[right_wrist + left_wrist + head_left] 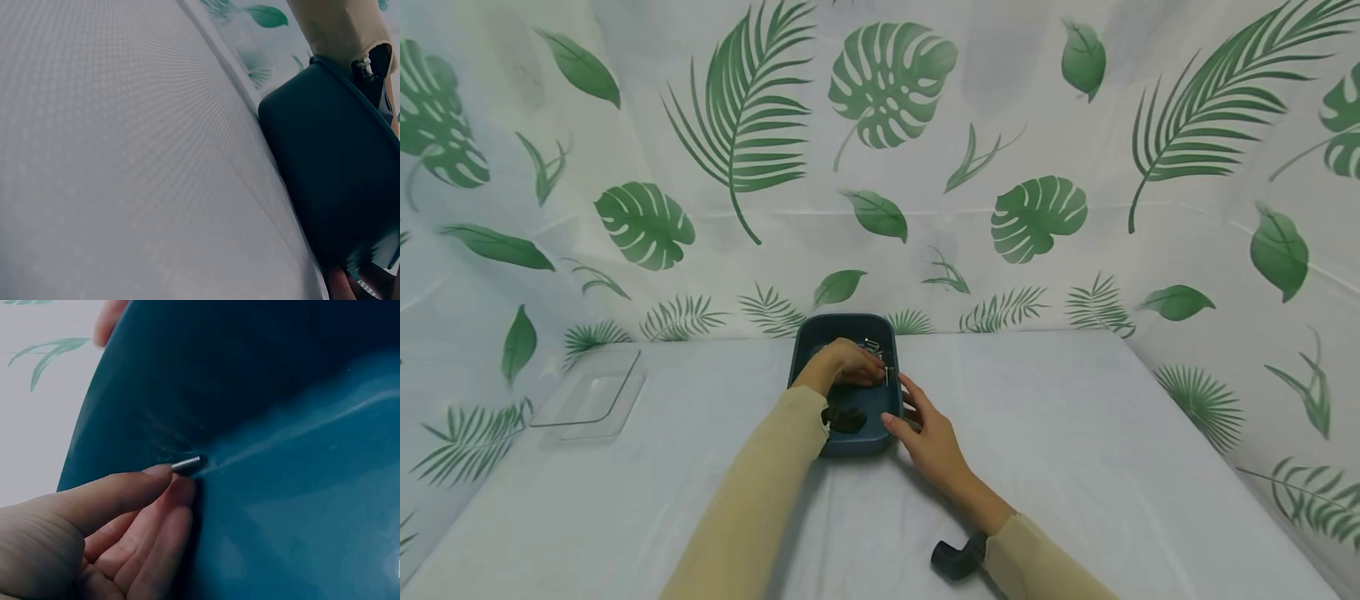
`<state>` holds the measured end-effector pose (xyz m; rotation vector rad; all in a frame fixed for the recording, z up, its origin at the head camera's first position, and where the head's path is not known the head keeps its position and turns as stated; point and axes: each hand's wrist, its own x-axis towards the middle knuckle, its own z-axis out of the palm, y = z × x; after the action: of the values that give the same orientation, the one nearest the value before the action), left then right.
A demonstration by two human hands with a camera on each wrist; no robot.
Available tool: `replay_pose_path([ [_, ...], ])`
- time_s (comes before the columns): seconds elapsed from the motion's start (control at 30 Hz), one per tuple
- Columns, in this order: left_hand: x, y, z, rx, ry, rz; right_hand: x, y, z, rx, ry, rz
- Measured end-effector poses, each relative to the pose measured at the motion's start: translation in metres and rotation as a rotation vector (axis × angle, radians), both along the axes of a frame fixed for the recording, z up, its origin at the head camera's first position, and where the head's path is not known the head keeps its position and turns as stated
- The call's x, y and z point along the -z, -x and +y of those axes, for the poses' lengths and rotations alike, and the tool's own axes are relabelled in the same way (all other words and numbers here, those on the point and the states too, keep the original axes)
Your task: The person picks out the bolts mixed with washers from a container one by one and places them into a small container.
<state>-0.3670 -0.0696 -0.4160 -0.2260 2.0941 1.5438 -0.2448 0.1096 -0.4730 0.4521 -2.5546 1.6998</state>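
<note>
A dark blue bin (868,433) stands on the white table. My left hand (850,367) reaches down inside it. In the left wrist view its thumb and fingers pinch a small silvery metal cylinder (189,464) close to the bin wall (300,506). Several small shiny metal pieces (872,343) lie at the far right of the bin, partly hidden by the hand. My right hand (932,437) holds the bin's right side, thumb at the rim near the front corner. In the right wrist view its fingertips (340,284) touch the bin's outer wall (331,156) low down.
A clear plastic tray (591,396) sits at the table's far left. Behind the table (1037,433) hangs a white curtain (925,183) with green leaf prints. Black devices are strapped by both cuffs; the right one (957,560) sits close over the table.
</note>
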Motion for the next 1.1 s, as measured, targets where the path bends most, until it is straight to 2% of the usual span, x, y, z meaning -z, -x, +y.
replay_pose_path([
  [0.17, 0.0008, -0.0016, 0.0056, 0.007, 0.045, 0.048, -0.0015, -0.0015, -0.0003, -0.005, 0.004, -0.004],
  [0.37, 0.0009, -0.0011, 0.0053, 0.051, 0.077, 0.088, -0.0021, -0.0008, -0.0006, -0.004, -0.008, 0.011],
  [0.67, 0.0013, 0.0016, 0.0033, 0.087, 0.021, 0.064, -0.0015, -0.0007, -0.0007, -0.002, -0.011, 0.003],
  [0.93, 0.0017, 0.0048, 0.0021, 0.126, 0.020, 0.075, -0.0031, -0.0015, -0.0017, 0.003, 0.007, -0.007],
  [1.1, 0.0035, 0.0063, 0.0012, 0.124, -0.022, 0.076, -0.0045, -0.0022, -0.0021, 0.005, -0.010, -0.009],
])
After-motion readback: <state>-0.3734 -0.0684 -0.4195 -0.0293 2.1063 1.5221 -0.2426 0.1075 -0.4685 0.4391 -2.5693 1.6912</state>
